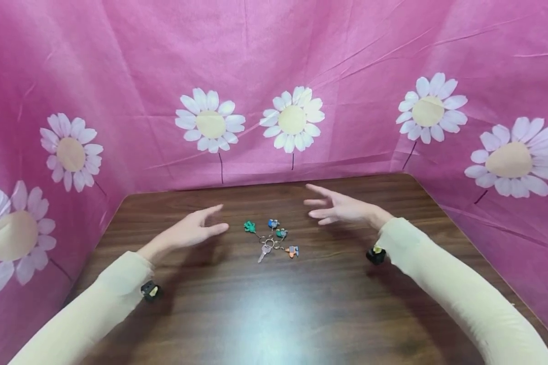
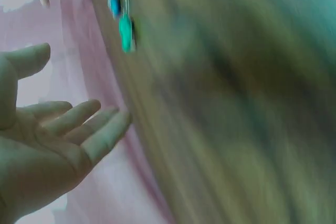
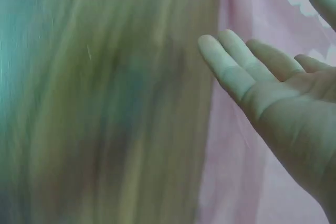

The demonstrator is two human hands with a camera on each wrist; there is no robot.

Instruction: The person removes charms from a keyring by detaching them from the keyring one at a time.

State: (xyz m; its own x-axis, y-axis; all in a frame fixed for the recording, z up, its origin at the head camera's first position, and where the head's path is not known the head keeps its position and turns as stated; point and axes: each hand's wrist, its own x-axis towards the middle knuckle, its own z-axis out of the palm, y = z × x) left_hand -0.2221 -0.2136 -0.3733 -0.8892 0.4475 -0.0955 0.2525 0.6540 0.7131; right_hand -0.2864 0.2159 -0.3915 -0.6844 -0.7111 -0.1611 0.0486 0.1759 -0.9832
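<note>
Key ring (image 1: 269,240) with a key (image 1: 266,250) and four charms (image 1: 281,233), lying on the wooden table (image 1: 338,304) between my raised left hand (image 1: 192,229) and right hand (image 1: 340,207), apart from both. On each hand I hold thumb and fingers spread; the all-green charm (image 1: 249,227) is nearest my left.

A pink cloth (image 1: 274,50) printed with white, yellow-centred daisies (image 1: 210,124) hangs behind and along both sides of a brown wood-grain desk (image 1: 347,309).

Pale glare on the tabletop (image 1: 265,319), wrist views dim and blurry.
</note>
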